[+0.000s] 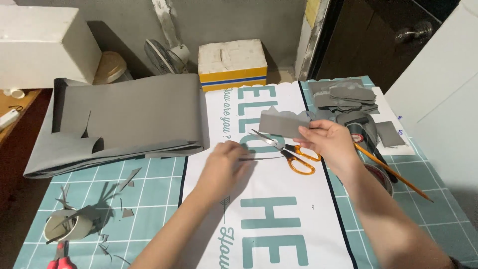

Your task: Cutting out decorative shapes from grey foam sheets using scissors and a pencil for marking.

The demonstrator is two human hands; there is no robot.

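My right hand (331,142) holds up a flat grey cut piece (281,123) with a scalloped top edge, pinching its right end. Just below it, orange-handled scissors (289,152) lie open on a white mat with teal lettering (279,219). My left hand (225,167) hovers palm down over the mat, left of the scissors, fingers blurred and close to a thin grey strip (259,158). It grips nothing that I can see.
A large folded grey sheet (124,119) lies at left on the teal grid cutting mat (154,199). Grey cut shapes (343,97) pile up at back right. A pencil (393,172), a tape roll (381,177), a scrap-filled cup (64,226), red-handled scissors (62,256), a foam box (232,64).
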